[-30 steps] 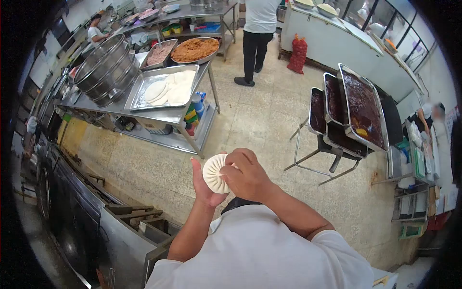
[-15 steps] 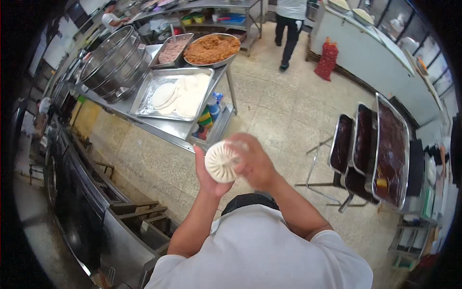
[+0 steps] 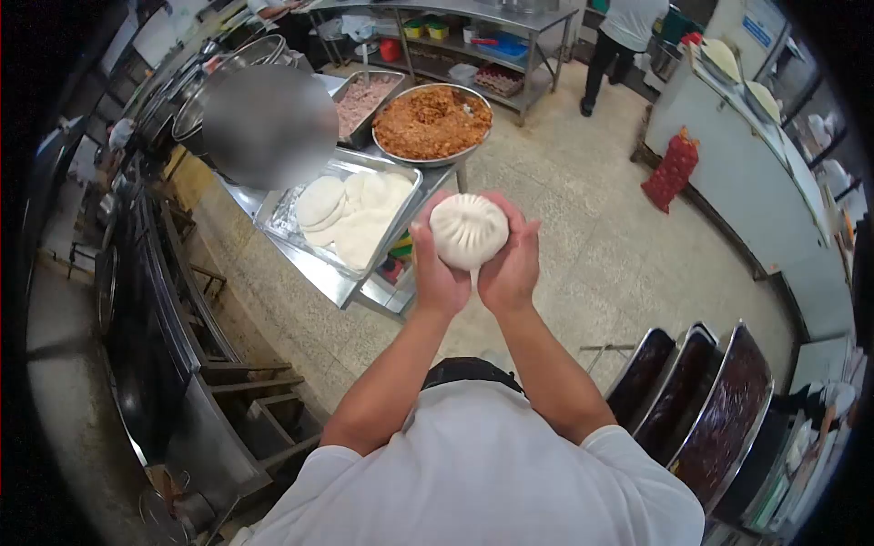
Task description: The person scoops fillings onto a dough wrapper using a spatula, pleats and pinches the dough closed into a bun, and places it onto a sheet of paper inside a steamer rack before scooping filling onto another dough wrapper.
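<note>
A round white pleated bun (image 3: 469, 231) rests between my two hands, its gathered folds facing up. My left hand (image 3: 441, 273) cups it from the left and below, and my right hand (image 3: 510, 268) cups it from the right. Beyond them on the metal table is a tray (image 3: 273, 221) with flat white dough rounds (image 3: 355, 214) lying in flour. Behind that tray stands a wide bowl of reddish-brown filling (image 3: 432, 123). Beside the bowl, a deep metal pan holds pale pink minced filling (image 3: 366, 102).
A blurred patch covers part of the metal steamers (image 3: 188, 123) at left. Trays of dark glossy stuff (image 3: 728, 409) stand low at right. A red mesh sack (image 3: 672, 171) leans by a white counter (image 3: 746, 173). Another person (image 3: 619, 45) walks at the back. Stoves (image 3: 173, 309) line the left.
My right hand has moved off the bun's top to its side, so both hands now cup it. The bun has moved forward and right, and the view has shifted.
</note>
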The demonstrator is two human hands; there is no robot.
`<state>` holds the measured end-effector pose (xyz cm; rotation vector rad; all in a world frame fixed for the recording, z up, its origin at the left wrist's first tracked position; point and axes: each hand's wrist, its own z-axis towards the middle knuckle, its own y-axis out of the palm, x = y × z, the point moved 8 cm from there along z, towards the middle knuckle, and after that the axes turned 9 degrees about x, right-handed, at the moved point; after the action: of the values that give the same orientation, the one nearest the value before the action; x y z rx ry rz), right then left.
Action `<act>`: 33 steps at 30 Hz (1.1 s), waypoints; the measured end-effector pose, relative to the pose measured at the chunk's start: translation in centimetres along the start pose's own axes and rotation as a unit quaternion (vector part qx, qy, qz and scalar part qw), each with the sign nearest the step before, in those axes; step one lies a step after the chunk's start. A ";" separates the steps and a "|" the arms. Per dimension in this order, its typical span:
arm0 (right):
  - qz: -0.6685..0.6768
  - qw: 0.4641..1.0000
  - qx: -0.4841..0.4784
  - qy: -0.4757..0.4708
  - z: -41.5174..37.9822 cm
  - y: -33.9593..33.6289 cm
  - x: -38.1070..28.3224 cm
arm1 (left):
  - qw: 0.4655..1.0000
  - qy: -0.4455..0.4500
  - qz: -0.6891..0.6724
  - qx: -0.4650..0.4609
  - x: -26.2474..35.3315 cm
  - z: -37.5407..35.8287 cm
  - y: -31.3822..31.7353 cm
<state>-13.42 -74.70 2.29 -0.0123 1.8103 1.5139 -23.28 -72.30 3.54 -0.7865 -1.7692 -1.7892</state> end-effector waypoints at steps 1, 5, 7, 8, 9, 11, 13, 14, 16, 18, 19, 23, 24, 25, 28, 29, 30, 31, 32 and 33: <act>0.002 1.000 -0.004 0.004 0.4 0.1 0.2 | 1.000 0.006 0.001 0.003 -0.4 0.4 -0.5; -0.054 0.997 -0.050 0.006 3.1 0.3 0.9 | 0.997 0.024 0.035 -0.067 -2.2 2.7 -0.1; 0.003 0.999 -0.013 0.047 4.6 0.5 1.6 | 0.998 0.018 0.025 -0.046 -2.4 4.5 -0.4; 0.011 0.999 -0.018 0.048 5.1 1.0 1.6 | 1.000 0.013 -0.019 0.003 -2.4 5.4 -1.1; 0.009 0.998 -0.022 0.052 5.5 0.9 2.2 | 1.000 0.017 -0.021 0.007 -2.5 5.7 -1.1; -0.068 0.994 -0.056 0.062 6.2 0.0 5.1 | 0.987 -0.034 -0.111 0.113 -3.4 5.8 -2.9; -0.240 0.963 -0.121 -0.001 7.7 -1.4 5.5 | 0.978 -0.060 -0.137 0.148 -4.5 7.3 -5.0; -0.390 0.905 -0.164 -0.036 8.3 -0.5 4.9 | 0.981 -0.095 -0.089 0.143 -5.3 8.2 -5.6; -0.504 0.841 -0.196 -0.019 10.5 -0.8 5.7 | 0.984 -0.138 -0.029 0.110 -7.3 11.1 -7.0; -0.585 0.767 -0.255 -0.057 12.5 0.1 5.4 | 0.982 -0.179 0.027 0.058 -8.5 13.5 -6.7; -0.656 0.684 -0.304 -0.096 13.5 0.9 5.8 | 0.976 -0.209 0.048 0.043 -9.1 14.6 -6.4; -0.649 0.714 -0.263 -0.024 19.7 -0.6 6.2 | 0.972 -0.224 0.074 -0.023 -7.7 19.3 -3.2; -0.650 0.711 -0.269 -0.017 20.9 -0.7 6.6 | 0.971 -0.229 0.072 -0.020 -6.9 20.5 -2.7; -0.526 0.821 -0.211 0.071 22.1 -1.6 6.7 | 0.969 -0.238 0.070 -0.014 -6.6 21.2 -2.9; -0.175 0.947 -0.070 0.259 23.8 -1.2 7.9 | 0.960 -0.222 0.162 -0.062 -6.3 24.0 -3.6; -0.174 0.946 -0.079 0.264 24.4 -0.7 8.4 | 0.951 -0.208 0.209 -0.096 -6.0 25.2 -3.2; -0.143 0.941 -0.093 0.292 24.7 -0.1 9.2 | 0.945 -0.211 0.235 -0.090 -5.9 25.9 -3.2; -0.112 0.935 -0.104 0.319 25.2 0.2 9.9 | 0.946 -0.208 0.234 -0.085 -5.8 26.6 -3.1; -0.111 0.921 -0.156 0.340 25.5 0.9 10.6 | 0.945 -0.231 0.202 -0.110 -5.8 26.7 -2.4; -0.112 0.920 -0.155 0.343 26.1 0.9 10.9 | 0.942 -0.255 0.171 -0.136 -6.0 26.8 -1.8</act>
<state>-7.57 -47.53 -3.10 -0.9832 1.9598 1.7338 -18.79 -45.75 -2.27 -1.6869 -1.5496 -1.7047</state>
